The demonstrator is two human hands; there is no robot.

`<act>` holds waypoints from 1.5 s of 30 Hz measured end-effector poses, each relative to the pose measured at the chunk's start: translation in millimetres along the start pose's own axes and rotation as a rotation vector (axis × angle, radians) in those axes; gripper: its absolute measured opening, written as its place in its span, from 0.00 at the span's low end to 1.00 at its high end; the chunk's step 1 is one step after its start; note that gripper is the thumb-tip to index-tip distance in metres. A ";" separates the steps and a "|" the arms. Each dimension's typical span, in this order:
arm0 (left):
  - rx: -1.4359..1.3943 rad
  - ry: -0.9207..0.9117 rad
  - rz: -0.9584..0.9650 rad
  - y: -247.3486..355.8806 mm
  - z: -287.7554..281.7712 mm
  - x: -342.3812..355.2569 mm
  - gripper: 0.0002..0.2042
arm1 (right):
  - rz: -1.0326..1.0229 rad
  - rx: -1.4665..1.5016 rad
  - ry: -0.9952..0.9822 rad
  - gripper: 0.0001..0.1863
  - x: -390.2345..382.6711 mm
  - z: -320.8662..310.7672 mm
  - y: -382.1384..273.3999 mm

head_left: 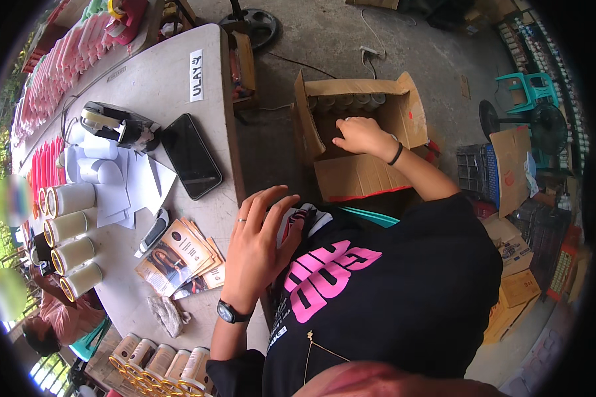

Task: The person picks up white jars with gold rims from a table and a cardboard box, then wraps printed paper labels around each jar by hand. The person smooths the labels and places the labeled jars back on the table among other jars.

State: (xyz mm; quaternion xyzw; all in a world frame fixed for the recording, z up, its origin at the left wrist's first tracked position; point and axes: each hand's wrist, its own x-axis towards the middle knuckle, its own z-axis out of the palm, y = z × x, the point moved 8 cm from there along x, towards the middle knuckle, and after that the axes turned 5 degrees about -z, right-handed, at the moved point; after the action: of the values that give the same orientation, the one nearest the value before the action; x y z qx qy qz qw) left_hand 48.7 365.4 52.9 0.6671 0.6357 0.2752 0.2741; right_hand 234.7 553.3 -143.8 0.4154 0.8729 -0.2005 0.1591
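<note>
Right hand (pixel 361 135) hovers in the carton's (pixel 364 177) mouth, fingers curled, contents impossible to tell! Shadowed jars (pixel 359 101) line its far wall. Carton's left: left hand (pixel 261 221), fingers loosely parted; black-lettered label (pixel 196 75); cards (pixel 181 250), print too small.

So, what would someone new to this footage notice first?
Probably the black fabric shirt with bold pink lettering, filling the lower middle of the view. Next, the bare right hand over the opening of the brown cardboard box, upper right of centre. Then the black rectangular phone on the pale grey table, with white cylindrical jars lying in a row farther left.
</note>
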 end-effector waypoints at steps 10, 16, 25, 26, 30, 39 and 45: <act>0.025 -0.090 0.194 21.7 70.0 94.0 0.14 | 0.244 0.024 0.232 0.27 133.0 132.3 210.2; 0.060 -0.008 0.132 -5.9 68.8 75.0 0.14 | 0.179 -0.450 0.405 0.31 150.7 188.3 261.7; 0.042 0.009 0.177 9.4 63.0 75.8 0.14 | 0.121 -0.316 0.572 0.20 141.1 177.3 261.7; 0.039 0.010 0.188 13.0 65.3 76.0 0.15 | 0.156 -0.339 0.572 0.19 146.2 174.9 261.0; 0.026 -0.039 0.182 11.0 77.1 71.2 0.15 | 0.117 -0.237 0.582 0.19 148.9 161.4 256.0; 0.039 -0.032 0.115 14.6 64.3 48.1 0.14 | -0.073 -0.222 0.580 0.22 130.9 167.3 265.7; 0.057 0.019 0.017 9.0 62.4 20.3 0.15 | -0.170 -0.052 0.616 0.43 1.2 48.9 146.0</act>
State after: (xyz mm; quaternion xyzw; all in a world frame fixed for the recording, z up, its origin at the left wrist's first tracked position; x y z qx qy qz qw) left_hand 100.5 384.3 16.2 0.6774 0.6400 0.2656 0.2469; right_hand 354.6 614.3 -218.6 0.3778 0.9165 -0.0558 -0.1194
